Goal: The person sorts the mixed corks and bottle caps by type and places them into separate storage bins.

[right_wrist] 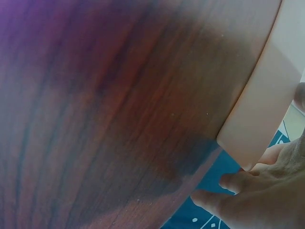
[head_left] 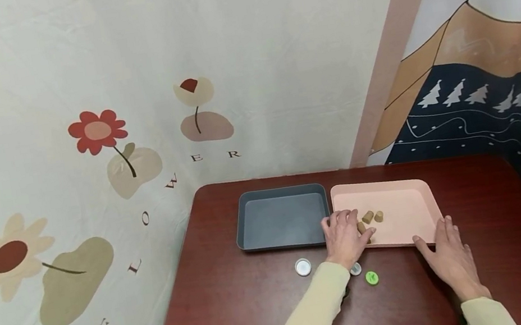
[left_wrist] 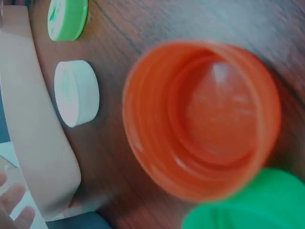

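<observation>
A pink tray [head_left: 401,208] lies toward the back of the table, with several brown cork-like stubs [head_left: 368,217] in its left part. My left hand [head_left: 344,237] is at its front left corner, thumb reaching over the front rim beside the stubs; its fingers touch the left side. At the front right corner, my right hand [head_left: 452,257] has fairly straight fingers along the tray's outside and its thumb by the front rim. The right wrist view shows those fingers [right_wrist: 238,183] near the tray's corner [right_wrist: 243,152]. Any contact under the left palm is hidden.
A dark grey tray [head_left: 282,221] stands left of the pink one. In front lie a white round cap [head_left: 303,267], another pale cap [head_left: 355,269] and a light green cap [head_left: 372,278]. The left wrist view adds an orange cap [left_wrist: 205,119] and a green one [left_wrist: 252,205].
</observation>
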Motion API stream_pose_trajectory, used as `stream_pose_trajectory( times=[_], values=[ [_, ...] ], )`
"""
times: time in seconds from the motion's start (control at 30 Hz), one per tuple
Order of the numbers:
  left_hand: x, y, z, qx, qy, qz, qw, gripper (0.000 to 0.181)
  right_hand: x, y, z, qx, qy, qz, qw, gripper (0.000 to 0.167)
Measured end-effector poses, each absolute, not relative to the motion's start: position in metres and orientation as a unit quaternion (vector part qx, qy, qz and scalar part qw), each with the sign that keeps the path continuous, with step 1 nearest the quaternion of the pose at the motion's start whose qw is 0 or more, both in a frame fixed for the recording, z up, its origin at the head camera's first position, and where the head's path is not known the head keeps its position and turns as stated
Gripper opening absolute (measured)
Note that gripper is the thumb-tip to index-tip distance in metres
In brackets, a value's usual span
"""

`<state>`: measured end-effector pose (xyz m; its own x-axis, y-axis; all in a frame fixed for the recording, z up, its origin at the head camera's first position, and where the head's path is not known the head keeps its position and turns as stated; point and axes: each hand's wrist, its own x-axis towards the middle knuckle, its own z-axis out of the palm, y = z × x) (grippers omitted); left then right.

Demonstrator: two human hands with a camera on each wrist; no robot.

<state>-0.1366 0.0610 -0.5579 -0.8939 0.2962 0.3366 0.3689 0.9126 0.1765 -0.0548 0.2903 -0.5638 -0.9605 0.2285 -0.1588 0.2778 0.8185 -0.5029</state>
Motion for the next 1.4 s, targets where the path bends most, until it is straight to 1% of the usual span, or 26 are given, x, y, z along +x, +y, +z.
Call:
stream_pose_trajectory(
  times=[0.2,0.47,0.7,1.03,1.4],
  values=[
    [-0.134,0.042,-0.55,-0.165,-0.963,-0.158,0.145,0.063,-0.055,0.289,-0.563,0.128,0.954,-0.267,0.048,0.1],
    [-0.129,-0.002,-0.541,-0.151,-0.962,-0.175,0.142,0.073,-0.055,0.291,-0.562,0.124,0.954,-0.27,0.046,0.1],
    [-0.125,-0.04,-0.536,-0.135,-0.964,-0.183,0.136,0.076,-0.056,0.292,-0.563,0.128,0.954,-0.266,0.053,0.1],
    [-0.119,-0.09,-0.539,-0.099,-0.962,-0.215,0.134,0.081,-0.055,0.292,-0.563,0.128,0.952,-0.272,0.049,0.099],
    [-0.127,-0.146,-0.549,-0.027,-0.964,-0.218,0.153,0.083,-0.054,0.292,-0.563,0.118,0.953,-0.274,0.043,0.098]
  ],
)
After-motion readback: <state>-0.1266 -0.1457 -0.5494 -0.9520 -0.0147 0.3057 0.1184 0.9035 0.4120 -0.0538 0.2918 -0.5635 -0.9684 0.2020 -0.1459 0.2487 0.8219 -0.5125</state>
